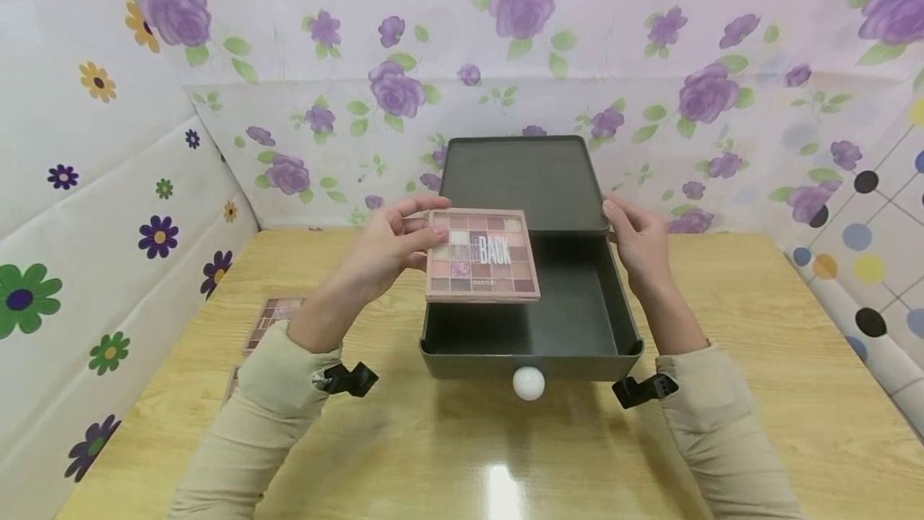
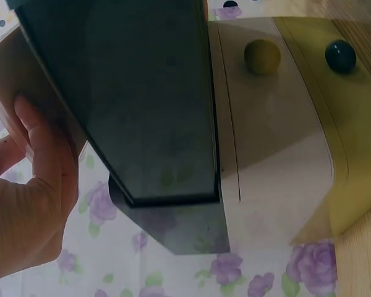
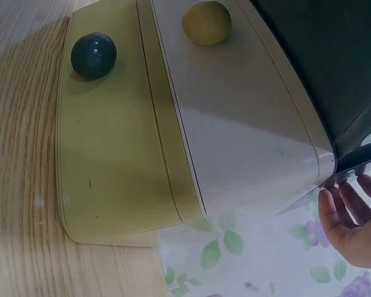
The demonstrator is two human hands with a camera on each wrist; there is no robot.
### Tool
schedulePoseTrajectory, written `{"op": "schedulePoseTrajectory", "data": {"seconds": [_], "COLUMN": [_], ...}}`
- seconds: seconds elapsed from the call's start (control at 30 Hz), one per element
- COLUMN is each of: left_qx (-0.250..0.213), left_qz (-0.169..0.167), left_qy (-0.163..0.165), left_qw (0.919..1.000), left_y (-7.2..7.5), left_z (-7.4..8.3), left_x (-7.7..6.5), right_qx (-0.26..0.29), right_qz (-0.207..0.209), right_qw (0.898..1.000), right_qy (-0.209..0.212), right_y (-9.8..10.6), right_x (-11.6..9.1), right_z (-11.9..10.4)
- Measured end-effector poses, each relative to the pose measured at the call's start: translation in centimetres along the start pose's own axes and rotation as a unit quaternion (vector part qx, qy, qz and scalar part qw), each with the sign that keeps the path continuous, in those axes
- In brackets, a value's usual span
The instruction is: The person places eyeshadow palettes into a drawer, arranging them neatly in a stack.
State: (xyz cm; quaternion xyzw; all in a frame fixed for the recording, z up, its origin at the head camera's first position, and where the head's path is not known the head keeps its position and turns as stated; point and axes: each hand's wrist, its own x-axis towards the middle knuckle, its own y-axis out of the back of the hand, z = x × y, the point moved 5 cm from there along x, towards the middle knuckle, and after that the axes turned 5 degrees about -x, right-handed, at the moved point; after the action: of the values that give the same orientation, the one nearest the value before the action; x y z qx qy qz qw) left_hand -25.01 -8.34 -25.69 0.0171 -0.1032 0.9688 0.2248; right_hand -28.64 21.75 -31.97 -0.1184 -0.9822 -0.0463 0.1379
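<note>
A pink eyeshadow palette (image 1: 482, 257) with a clear lid lettered "BACK" is in my left hand (image 1: 393, 245), thumb on its face and fingers behind. It is tilted over the left part of a dark green drawer (image 1: 472, 367), which is pulled out and has a white knob (image 1: 529, 383). The drawer belongs to a small cabinet with a flat dark top (image 1: 523, 183). My right hand (image 1: 642, 245) grips the cabinet at the top's front right corner; some of its fingers are hidden in the head view. Its bent fingertips (image 3: 362, 179) touch the dark edge in the right wrist view.
Below sit a cream drawer (image 3: 241, 93) with a yellow knob and a yellow-green drawer (image 3: 111, 161) with a dark knob, both closed. Another palette (image 1: 270, 319) lies on the wooden table (image 1: 390, 440) at left; one more is partly behind the left sleeve (image 1: 285, 392).
</note>
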Motion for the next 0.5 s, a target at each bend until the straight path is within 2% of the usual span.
{"op": "schedulePoseTrajectory", "data": {"seconds": [0.17,0.37,0.5], "left_qx": [-0.007,-0.017,-0.007], "left_qz": [-0.001,-0.012,-0.016], "left_qy": [0.007,0.005,0.012], "left_qw": [1.0,0.9998,0.9998], "left_y": [-0.7,-1.7,-2.4], "left_z": [-0.5,-1.1,-1.5], "left_x": [0.0,0.2,0.6], "right_qx": [-0.002,-0.025,-0.032], "right_qz": [-0.001,-0.002,0.001], "right_qw": [1.0,1.0,0.999], "right_qy": [0.008,-0.008,-0.011], "right_y": [-0.1,-0.1,-0.1], "right_x": [-0.2,-0.3,-0.2], "right_z": [0.0,0.2,0.2]}}
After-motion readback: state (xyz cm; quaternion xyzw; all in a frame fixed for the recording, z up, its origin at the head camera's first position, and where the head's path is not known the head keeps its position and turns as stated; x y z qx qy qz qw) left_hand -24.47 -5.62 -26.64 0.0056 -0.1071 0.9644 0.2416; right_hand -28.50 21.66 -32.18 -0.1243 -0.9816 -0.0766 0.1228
